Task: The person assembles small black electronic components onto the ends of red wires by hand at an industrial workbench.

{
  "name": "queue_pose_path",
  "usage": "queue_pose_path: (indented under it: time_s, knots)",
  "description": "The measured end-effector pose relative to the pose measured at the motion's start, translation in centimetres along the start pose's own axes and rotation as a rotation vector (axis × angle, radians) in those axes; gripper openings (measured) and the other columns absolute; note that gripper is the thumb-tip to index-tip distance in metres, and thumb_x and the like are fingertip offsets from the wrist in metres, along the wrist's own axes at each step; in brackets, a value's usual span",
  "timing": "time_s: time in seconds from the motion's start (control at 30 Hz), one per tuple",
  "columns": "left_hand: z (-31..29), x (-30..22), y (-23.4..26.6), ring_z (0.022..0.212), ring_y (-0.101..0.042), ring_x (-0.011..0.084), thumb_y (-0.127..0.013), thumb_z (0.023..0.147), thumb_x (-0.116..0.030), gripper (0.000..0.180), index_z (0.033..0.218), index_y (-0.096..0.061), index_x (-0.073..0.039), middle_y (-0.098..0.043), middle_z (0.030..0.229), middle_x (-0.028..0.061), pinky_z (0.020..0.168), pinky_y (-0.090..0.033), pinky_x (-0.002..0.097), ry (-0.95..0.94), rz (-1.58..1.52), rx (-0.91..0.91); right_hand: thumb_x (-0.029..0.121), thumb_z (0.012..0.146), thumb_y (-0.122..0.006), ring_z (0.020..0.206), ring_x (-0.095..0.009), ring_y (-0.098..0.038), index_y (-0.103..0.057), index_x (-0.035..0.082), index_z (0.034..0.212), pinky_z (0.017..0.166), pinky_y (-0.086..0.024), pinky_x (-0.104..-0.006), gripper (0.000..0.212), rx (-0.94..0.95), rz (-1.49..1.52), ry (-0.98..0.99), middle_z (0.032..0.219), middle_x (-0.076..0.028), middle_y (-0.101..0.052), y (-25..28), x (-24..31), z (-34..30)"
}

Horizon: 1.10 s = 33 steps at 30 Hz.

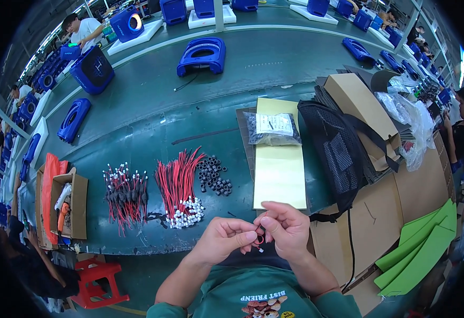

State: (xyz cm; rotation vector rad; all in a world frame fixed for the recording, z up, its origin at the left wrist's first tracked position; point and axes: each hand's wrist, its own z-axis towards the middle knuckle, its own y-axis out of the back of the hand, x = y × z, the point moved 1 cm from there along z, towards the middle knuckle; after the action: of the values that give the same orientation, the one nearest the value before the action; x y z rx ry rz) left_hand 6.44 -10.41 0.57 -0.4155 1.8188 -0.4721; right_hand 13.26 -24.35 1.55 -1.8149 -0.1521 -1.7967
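Note:
Close in front of my chest, my left hand (225, 240) and my right hand (286, 229) pinch a short red and black wire lead (260, 240) between thumbs and fingertips. The lead is curled into a loop, and a small white connector hangs below it. Whatever else sits between the fingertips is too small to make out. On the green bench ahead lies a bundle of red and black leads (176, 177) with white connectors at the near end. Small black rings (214, 175) are piled beside it. Farther left is a bunch of leads with black sleeves (126, 195).
At the left stands a cardboard box (78, 206) holding an orange-handled tool (63, 216). A bag of black parts (273, 129) lies on yellow paper (279, 177). A black mesh bag (334, 148) and cardboard (359, 233) occupy the right. Blue housings (203, 55) sit on the belt beyond.

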Motion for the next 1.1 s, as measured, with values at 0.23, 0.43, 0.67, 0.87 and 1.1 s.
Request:
queue_pose_path:
  time_s: [0.23,0.43,0.67,0.87,1.1]
  knots:
    - [0.0,0.1,0.0,0.061,-0.058,0.0098,-0.060,0.080,-0.007,0.015,0.090,-0.061,0.005,-0.063,0.076,0.0101,0.055,-0.048,0.0189,-0.004,-0.063,-0.011,-0.004,0.079,-0.057,0.058,-0.008,-0.055,-0.059,-0.004,0.097,0.048,-0.046,-0.0164,0.018,0.064,-0.106,0.029,0.079,-0.012,-0.063,0.3,-0.4,-0.3]
    - [0.2,-0.1,-0.3,0.061,-0.056,0.0067,-0.059,0.082,-0.010,0.017,0.094,-0.062,0.003,-0.063,0.077,0.0078,0.055,-0.046,0.0182,-0.015,-0.005,0.011,-0.003,0.078,-0.059,0.057,-0.008,-0.055,-0.061,-0.004,0.086,0.047,-0.043,-0.0163,0.008,0.113,-0.048,0.128,0.081,-0.011,-0.061,0.5,-0.4,0.4]
    - [0.2,0.3,-0.3,0.060,-0.056,0.0085,-0.058,0.082,-0.007,0.015,0.090,-0.062,0.005,-0.063,0.073,0.0086,0.055,-0.046,0.0192,0.037,0.099,0.021,0.005,0.085,-0.051,0.045,-0.003,-0.043,-0.054,-0.002,0.078,0.042,-0.036,-0.0162,0.010,0.035,-0.001,-0.058,0.077,-0.011,-0.060,1.0,0.4,0.4]
    - [0.2,1.6,0.5,0.063,-0.060,0.0124,-0.059,0.082,-0.008,0.019,0.093,-0.061,0.007,-0.063,0.077,0.0125,0.053,-0.048,0.0213,0.145,-0.130,0.160,0.009,0.089,-0.046,0.039,-0.004,-0.041,-0.051,-0.001,0.083,0.039,-0.035,-0.0157,0.012,0.196,0.238,-0.285,0.068,-0.010,-0.059,1.3,0.6,0.6]
    - [0.9,1.8,-1.3,0.061,-0.060,0.0122,-0.060,0.080,-0.006,0.017,0.093,-0.061,0.005,-0.063,0.080,0.0122,0.049,-0.048,0.0200,0.168,-0.180,0.279,0.008,0.088,-0.049,0.040,-0.004,-0.041,-0.053,0.000,0.085,0.036,-0.031,-0.0153,0.010,0.280,0.271,-0.384,0.061,-0.004,-0.056,1.5,0.7,0.6]
